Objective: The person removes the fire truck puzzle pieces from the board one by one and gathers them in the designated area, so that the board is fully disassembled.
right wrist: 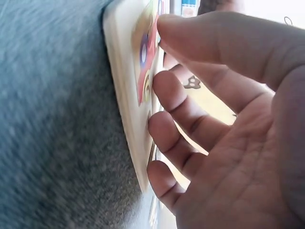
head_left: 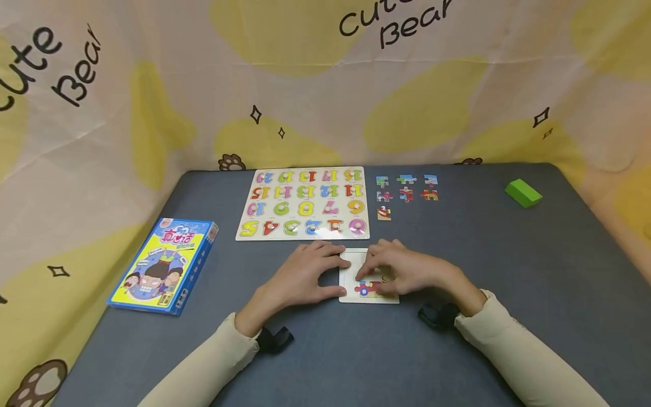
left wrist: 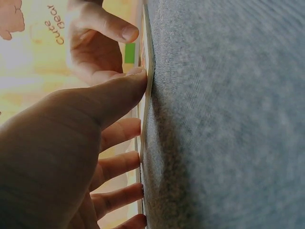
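Observation:
A small white puzzle board (head_left: 348, 277) lies flat on the grey table, with red and blue jigsaw pieces (head_left: 364, 289) fitted in its near part. My left hand (head_left: 307, 272) rests at the board's left edge, thumb and fingers spread and touching its rim; the left wrist view shows the thumb (left wrist: 121, 93) on that edge. Over the board's right side, my right hand (head_left: 404, 269) presses down with its fingertips. Seen from the right wrist, the thumb (right wrist: 190, 36) touches the colourful pieces and the other fingers touch the board. Part of the picture is hidden under this hand.
Several loose jigsaw pieces (head_left: 406, 195) lie in rows beyond the right hand. A number board (head_left: 302, 203) lies behind the small board. At the left is a blue and yellow card box (head_left: 161, 265), and a green block (head_left: 523, 193) sits far right.

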A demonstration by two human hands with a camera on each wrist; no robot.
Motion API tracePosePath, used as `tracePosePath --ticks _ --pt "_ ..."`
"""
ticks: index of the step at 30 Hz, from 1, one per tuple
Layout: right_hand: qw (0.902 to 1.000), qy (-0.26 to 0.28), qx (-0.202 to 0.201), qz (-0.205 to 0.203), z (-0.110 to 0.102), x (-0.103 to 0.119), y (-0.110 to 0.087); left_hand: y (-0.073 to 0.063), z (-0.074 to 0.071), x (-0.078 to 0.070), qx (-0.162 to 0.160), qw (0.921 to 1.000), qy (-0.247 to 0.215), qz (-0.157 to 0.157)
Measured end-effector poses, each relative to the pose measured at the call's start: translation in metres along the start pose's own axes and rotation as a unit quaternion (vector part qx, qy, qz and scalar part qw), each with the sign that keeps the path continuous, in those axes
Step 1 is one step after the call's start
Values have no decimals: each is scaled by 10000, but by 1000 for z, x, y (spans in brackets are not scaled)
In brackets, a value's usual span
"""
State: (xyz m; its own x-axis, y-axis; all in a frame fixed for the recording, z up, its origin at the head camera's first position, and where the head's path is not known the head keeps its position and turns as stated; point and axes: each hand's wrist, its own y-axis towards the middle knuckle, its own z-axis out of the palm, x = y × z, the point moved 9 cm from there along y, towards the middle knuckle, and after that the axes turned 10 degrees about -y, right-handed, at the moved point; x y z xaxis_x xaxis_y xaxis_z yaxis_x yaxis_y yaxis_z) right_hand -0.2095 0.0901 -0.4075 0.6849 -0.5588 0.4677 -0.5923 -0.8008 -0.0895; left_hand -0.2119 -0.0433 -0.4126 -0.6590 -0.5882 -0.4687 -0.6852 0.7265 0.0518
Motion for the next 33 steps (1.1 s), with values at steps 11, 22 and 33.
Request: tracePosePath --ticks 11,22,33 --pt "9997 -9 250 3 1 2 -5 1 0 0 25 10000 37 -20" --pt "9998 -13 194 -65 0 3 -5 0 1 1 48 10000 -30 -13" --pt "9998 9 174 -91 2 2 -4 0 0 0 33 10000 -70 -35"
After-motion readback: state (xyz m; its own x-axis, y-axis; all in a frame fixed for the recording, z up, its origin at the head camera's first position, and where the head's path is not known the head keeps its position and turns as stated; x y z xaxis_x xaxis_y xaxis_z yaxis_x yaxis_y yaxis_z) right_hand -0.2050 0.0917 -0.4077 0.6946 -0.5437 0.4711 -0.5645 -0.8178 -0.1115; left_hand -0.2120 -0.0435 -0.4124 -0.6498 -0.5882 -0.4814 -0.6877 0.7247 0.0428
